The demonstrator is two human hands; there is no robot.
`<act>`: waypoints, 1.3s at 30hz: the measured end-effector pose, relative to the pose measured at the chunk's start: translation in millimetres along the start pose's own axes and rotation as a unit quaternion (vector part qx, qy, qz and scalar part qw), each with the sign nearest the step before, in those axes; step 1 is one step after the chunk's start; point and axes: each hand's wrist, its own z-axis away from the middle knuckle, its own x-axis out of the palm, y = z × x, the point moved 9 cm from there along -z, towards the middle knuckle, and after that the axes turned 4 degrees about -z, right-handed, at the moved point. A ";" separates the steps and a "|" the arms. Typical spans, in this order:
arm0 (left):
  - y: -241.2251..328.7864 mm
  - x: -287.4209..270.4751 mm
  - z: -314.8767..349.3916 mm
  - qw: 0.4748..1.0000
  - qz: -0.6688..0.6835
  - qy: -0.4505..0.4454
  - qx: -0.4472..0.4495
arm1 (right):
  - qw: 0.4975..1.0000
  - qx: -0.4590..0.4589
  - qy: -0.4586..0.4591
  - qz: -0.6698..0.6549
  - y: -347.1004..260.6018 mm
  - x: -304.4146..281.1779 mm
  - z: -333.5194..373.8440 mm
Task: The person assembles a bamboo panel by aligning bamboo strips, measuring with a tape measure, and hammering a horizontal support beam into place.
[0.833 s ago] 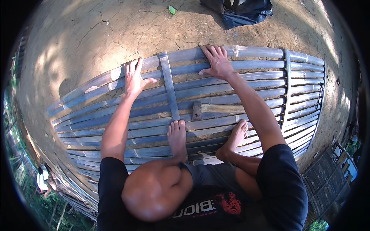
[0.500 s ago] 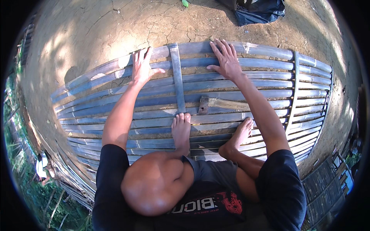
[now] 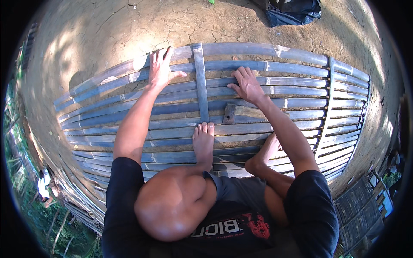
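A panel of split bamboo slats (image 3: 241,129) lies on the ground beneath me, crossed by narrower bamboo strips. My left hand (image 3: 161,72) rests on its far slats, fingers spread and thumb apart. My right hand (image 3: 247,84) lies nearer, on the slats right of the middle cross strip (image 3: 199,77); its fingers are slightly bent and the thumb stands apart. Neither hand holds anything that I can see. Just below the right hand, a tool with a dark, blocky head and a wooden handle (image 3: 249,112) lies on the slats, its handle's end hidden under my forearm.
My bare left foot (image 3: 204,139) stands on the slats, and my right foot (image 3: 262,157) is farther right. Cracked earth (image 3: 180,21) surrounds the panel. A dark plastic bag (image 3: 294,13) lies beyond it. Bamboo poles (image 3: 77,193) and a dark woven panel (image 3: 359,210) flank me.
My right hand has drawn back toward me from the farthest slat to the slats near the tool. My left hand stays at about the same place on the far slats.
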 end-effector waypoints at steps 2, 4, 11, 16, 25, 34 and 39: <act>1.9 0.2 -0.8 1.000 -0.001 -0.003 0.006 | 1.000 -0.002 0.012 0.008 2.6 2.7 3.9; -0.3 0.0 1.3 1.000 -0.002 -0.003 0.006 | 0.999 -0.009 0.035 0.005 -0.4 1.5 4.6; -5.9 0.7 2.1 1.000 0.009 0.008 0.003 | 0.996 -0.021 0.079 0.022 -5.9 2.7 7.4; 8.3 -1.8 -4.3 0.999 -0.002 0.033 0.033 | 0.994 -0.026 0.105 0.009 -3.8 -6.3 7.2; 1.8 0.4 0.5 1.000 0.003 0.028 0.012 | 0.986 -0.038 0.141 0.084 -5.8 -9.0 17.0; -4.9 6.0 -1.2 1.000 0.002 0.023 0.016 | 0.983 -0.038 0.158 0.084 -7.5 -12.6 13.8; -3.1 2.0 -1.7 0.999 -0.003 0.021 0.025 | 0.983 -0.026 0.167 0.069 -12.3 -18.3 12.5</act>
